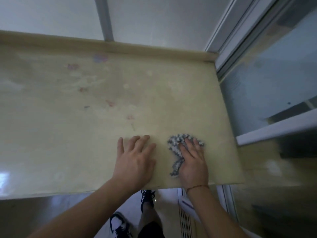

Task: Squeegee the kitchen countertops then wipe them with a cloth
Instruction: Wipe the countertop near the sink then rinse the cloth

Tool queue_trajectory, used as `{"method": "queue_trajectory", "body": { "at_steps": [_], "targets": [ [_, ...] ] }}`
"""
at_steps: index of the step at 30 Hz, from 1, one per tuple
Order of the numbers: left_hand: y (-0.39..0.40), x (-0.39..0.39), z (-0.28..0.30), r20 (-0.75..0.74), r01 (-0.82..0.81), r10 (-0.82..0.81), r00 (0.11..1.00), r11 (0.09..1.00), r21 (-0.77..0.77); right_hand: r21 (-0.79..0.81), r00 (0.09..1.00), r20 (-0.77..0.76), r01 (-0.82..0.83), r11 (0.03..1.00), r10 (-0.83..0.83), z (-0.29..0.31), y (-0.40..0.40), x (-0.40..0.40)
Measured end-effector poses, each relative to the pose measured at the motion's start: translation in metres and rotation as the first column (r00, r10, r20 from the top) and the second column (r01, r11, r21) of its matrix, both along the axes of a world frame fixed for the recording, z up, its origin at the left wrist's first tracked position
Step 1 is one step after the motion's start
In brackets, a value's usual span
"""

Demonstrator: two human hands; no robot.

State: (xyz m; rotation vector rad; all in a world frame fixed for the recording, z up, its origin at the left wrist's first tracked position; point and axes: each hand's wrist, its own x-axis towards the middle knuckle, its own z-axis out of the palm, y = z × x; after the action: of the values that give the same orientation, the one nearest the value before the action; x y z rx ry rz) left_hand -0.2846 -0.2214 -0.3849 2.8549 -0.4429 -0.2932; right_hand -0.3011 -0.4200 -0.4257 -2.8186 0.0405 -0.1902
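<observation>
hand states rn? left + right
Left hand: open, flat on the countertop, holding nothing.
Right hand: pressed down on the grey cloth, fingers spread over it.

I am pressing a nubby, knobbly-textured grey and white cloth [181, 148] against the smooth, faintly glossy cream countertop [85, 134], which is showing dull pink and purple smudges.

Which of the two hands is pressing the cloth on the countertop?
The right hand, nearest the countertop's right end, presses the grey-white cloth. The left hand lies flat on bare surface.
</observation>
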Motion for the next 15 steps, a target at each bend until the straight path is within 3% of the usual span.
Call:
{"method": "queue_trajectory", "body": {
  "at_steps": [4, 7, 15],
  "targets": [
    [0.001, 0.019, -0.002, -0.025, -0.012, 0.014, 1.0, 0.997, 0.071, 0.043, 0.999, 0.035, 0.035, 0.998, -0.037, -0.003, 0.002, 0.078],
    [0.0, 0.041, -0.003, -0.051, -0.035, 0.04, 0.998, 0.995, 0.092, 0.083, 0.995, -0.065, 0.083, 0.993, -0.077, 0.004, -0.002, 0.165],
    [-0.013, 0.097, -0.009, -0.04, -0.142, 0.145, 0.989, 0.987, 0.078, -0.188, 0.988, -0.15, 0.017, 0.982, -0.046, 0.003, 0.0, 0.337]
  ]
}}
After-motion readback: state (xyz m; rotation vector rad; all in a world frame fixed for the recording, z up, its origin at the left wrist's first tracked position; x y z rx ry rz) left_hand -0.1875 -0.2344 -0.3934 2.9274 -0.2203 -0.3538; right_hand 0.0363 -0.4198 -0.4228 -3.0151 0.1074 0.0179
